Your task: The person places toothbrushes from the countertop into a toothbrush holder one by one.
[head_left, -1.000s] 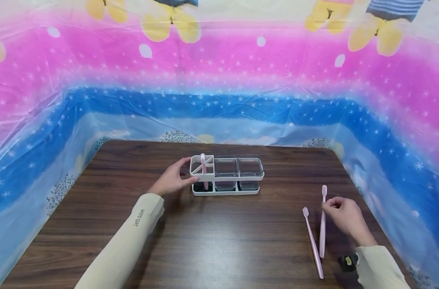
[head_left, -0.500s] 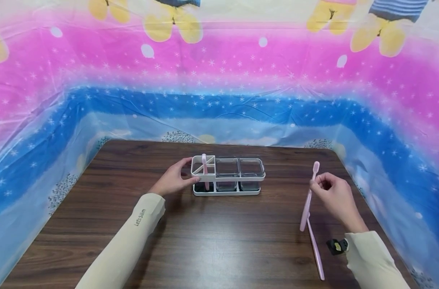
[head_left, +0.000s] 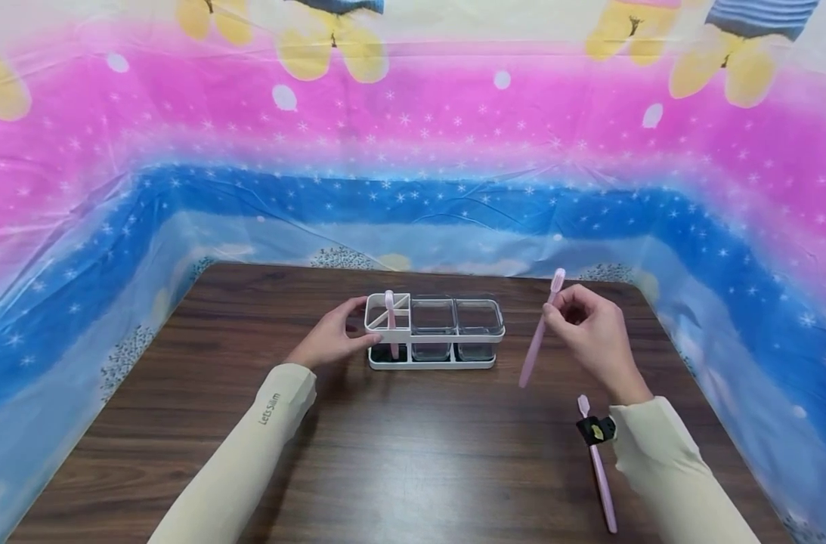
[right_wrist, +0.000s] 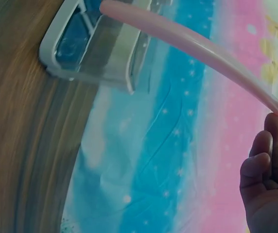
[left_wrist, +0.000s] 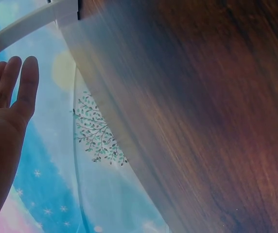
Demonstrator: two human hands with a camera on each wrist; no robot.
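Note:
A white toothbrush holder (head_left: pixel 447 339) with two clear cups stands at the table's middle back. My left hand (head_left: pixel 331 336) grips its left end, thumb in front and fingers behind; the left wrist view shows that hand (left_wrist: pixel 5 111) by the white frame (left_wrist: pixel 27 26). One pink toothbrush (head_left: pixel 391 310) stands in the holder's divided left compartment. Between thumb and fingers my right hand (head_left: pixel 592 332) pinches a second pink toothbrush (head_left: pixel 533 351) near its head, handle slanting down-left, right of the holder. In the right wrist view its handle (right_wrist: pixel 197 48) crosses before the holder.
A third pink toothbrush (head_left: pixel 601 483) lies on the brown wooden table (head_left: pixel 413 468) at the front right, partly covered by the black wrist camera (head_left: pixel 596 430). A printed cloth (head_left: pixel 413 204) walls in the table's back and sides.
My right hand has lifted the toothbrush off the table and carried it left and toward the back, nearer the holder. The left hand stays on the holder.

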